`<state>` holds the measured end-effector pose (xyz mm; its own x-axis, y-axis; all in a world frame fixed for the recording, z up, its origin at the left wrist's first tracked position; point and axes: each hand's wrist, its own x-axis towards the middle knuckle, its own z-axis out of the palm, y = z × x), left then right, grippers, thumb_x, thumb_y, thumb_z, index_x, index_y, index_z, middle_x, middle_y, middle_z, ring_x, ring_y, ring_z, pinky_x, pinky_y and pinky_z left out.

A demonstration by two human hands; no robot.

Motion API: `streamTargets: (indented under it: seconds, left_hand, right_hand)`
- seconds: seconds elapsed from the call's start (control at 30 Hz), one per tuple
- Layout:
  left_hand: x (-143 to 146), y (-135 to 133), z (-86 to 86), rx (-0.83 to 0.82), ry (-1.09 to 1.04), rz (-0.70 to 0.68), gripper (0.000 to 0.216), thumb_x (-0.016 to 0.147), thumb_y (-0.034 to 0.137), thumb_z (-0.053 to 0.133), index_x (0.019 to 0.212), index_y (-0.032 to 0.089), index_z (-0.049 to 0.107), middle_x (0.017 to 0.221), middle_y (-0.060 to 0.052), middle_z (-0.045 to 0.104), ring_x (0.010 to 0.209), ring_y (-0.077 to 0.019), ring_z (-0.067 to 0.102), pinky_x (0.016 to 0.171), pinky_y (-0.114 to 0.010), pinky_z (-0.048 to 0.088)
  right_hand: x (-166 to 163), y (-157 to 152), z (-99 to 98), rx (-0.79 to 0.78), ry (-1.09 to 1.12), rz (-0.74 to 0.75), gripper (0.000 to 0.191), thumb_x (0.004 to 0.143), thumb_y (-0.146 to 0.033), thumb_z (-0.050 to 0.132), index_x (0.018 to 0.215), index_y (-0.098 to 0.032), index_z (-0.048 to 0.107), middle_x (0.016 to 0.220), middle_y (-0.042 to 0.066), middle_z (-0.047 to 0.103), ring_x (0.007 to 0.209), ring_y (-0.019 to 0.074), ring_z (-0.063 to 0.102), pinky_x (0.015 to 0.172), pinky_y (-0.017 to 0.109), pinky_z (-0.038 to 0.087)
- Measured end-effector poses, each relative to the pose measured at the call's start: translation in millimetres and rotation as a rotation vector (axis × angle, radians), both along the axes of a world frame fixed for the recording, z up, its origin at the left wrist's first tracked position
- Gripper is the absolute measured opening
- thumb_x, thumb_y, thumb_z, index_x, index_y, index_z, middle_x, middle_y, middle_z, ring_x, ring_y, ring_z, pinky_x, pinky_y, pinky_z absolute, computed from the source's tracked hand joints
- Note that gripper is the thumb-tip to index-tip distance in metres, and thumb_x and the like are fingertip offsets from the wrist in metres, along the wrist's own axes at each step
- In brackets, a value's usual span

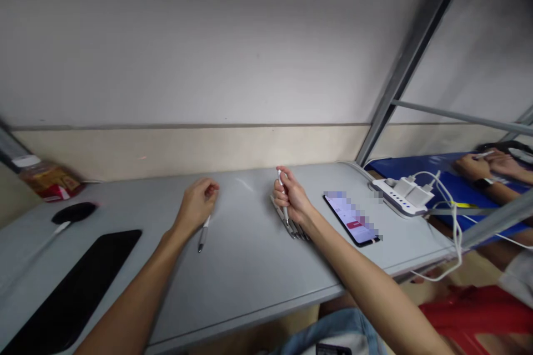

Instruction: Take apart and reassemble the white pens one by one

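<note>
My right hand (291, 194) is closed around a white pen (285, 212), held upright with the thumb near its top end. Beneath that hand several more pens (296, 229) lie side by side on the grey table (241, 266), partly covered by it. My left hand (199, 202) rests on the table with its fingers curled in, and nothing shows inside them. Another white pen with a grey tip (204, 236) lies just beside the left hand, its upper end hidden by the hand.
Right of my right hand lies a lit phone (352, 219), then a white power strip (400, 197) with plugs and cables. At left are a black pad (79, 294), a round black object (74, 212) and a jar (50, 180). Another person's hands (478, 166) are over a blue table (449, 177).
</note>
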<state>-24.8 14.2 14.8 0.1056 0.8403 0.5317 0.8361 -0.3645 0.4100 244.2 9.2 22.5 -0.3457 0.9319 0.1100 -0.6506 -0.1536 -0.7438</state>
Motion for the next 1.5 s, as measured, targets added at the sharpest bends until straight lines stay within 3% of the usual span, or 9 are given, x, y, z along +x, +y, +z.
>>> streamTargets:
  seconds: [0.2, 0.37, 0.5, 0.73, 0.83, 0.9, 1.07, 1.17, 1.5]
  left_hand:
    - [-2, -2, 0.9, -0.075, 0.069, 0.019, 0.01, 0.079, 0.015, 0.048, 0.083, 0.02, 0.055, 0.091, -0.005, 0.059, 0.084, -0.0168, 0.058, 0.082, -0.032, 0.047]
    - [-1, -9, 0.9, -0.213, 0.264, 0.207, 0.015, 0.084, 0.03, 0.047, 0.092, 0.02, 0.055, 0.099, -0.01, 0.062, 0.095, -0.0256, 0.057, 0.08, -0.037, 0.045]
    - [-1, -13, 3.0, -0.416, 0.311, 0.302, 0.027, 0.086, 0.042, 0.045, 0.098, 0.02, 0.054, 0.093, -0.012, 0.065, 0.086, -0.0277, 0.061, 0.068, -0.036, 0.043]
    - [-4, -16, 3.0, -0.55, 0.294, 0.258, 0.031, 0.081, 0.045, 0.052, 0.101, 0.022, 0.053, 0.084, -0.008, 0.067, 0.071, -0.022, 0.062, 0.057, -0.029, 0.038]
    - [-5, -15, 1.2, -0.558, 0.278, 0.236, 0.026, 0.078, 0.033, 0.054, 0.101, 0.022, 0.053, 0.079, -0.006, 0.066, 0.066, -0.0201, 0.061, 0.056, -0.028, 0.037]
    - [-4, -14, -1.2, -0.546, 0.274, 0.231, 0.024, 0.076, 0.028, 0.055, 0.1, 0.022, 0.054, 0.076, -0.005, 0.066, 0.065, -0.0195, 0.061, 0.056, -0.028, 0.037]
    - [0, -9, -7.3, -0.524, 0.28, 0.235, 0.024, 0.077, 0.028, 0.054, 0.1, 0.021, 0.055, 0.082, -0.007, 0.068, 0.072, -0.0216, 0.063, 0.062, -0.03, 0.04]
    - [3, -9, -7.8, -0.499, 0.298, 0.233, 0.026, 0.078, 0.029, 0.052, 0.102, 0.021, 0.055, 0.086, -0.008, 0.068, 0.075, -0.0234, 0.064, 0.063, -0.031, 0.041]
    - [10, -12, -4.1, -0.481, 0.304, 0.216, 0.026, 0.079, 0.028, 0.049, 0.104, 0.021, 0.056, 0.084, -0.008, 0.067, 0.075, -0.0235, 0.063, 0.064, -0.031, 0.04]
  right_hand:
    - [-12, 12, 0.9, 0.032, -0.138, 0.013, 0.034, 0.082, -0.042, 0.064, 0.11, -0.031, 0.047, 0.06, -0.009, 0.036, 0.042, 0.0045, 0.019, 0.039, 0.017, 0.01]
    - [-15, 17, -4.0, 0.044, -0.202, 0.009, 0.037, 0.081, -0.043, 0.063, 0.111, -0.031, 0.046, 0.059, -0.009, 0.036, 0.042, 0.0046, 0.019, 0.04, 0.017, 0.01]
    - [-16, 19, -8.1, 0.025, -0.229, -0.025, 0.037, 0.08, -0.045, 0.063, 0.108, -0.03, 0.045, 0.058, -0.01, 0.036, 0.041, 0.0045, 0.019, 0.039, 0.017, 0.01]
    - [-17, 19, -15.9, 0.039, -0.295, -0.05, 0.04, 0.078, -0.048, 0.064, 0.107, -0.027, 0.046, 0.059, -0.009, 0.045, 0.041, 0.0048, 0.031, 0.04, 0.016, 0.021]
    - [-17, 20, -17.8, 0.09, -0.428, -0.062, 0.037, 0.076, -0.044, 0.065, 0.103, -0.021, 0.052, 0.064, -0.004, 0.055, 0.052, 0.0099, 0.05, 0.051, 0.022, 0.039]
    - [-14, 21, -18.4, 0.166, -0.59, -0.105, 0.031, 0.076, -0.039, 0.064, 0.096, -0.017, 0.057, 0.07, 0.0, 0.06, 0.062, 0.013, 0.055, 0.06, 0.026, 0.042]
    - [-1, 25, -20.9, 0.473, -1.233, -0.326, 0.02, 0.076, -0.033, 0.065, 0.088, -0.017, 0.071, 0.101, 0.008, 0.064, 0.098, 0.022, 0.052, 0.084, 0.035, 0.037]
    - [4, 26, -24.1, 0.581, -1.479, -0.319, 0.019, 0.078, -0.033, 0.066, 0.09, -0.021, 0.074, 0.112, 0.009, 0.06, 0.11, 0.027, 0.044, 0.089, 0.041, 0.029]
    - [7, 26, -27.7, 0.64, -1.592, -0.287, 0.022, 0.078, -0.039, 0.071, 0.096, -0.026, 0.075, 0.114, 0.008, 0.058, 0.109, 0.0271, 0.042, 0.087, 0.041, 0.026]
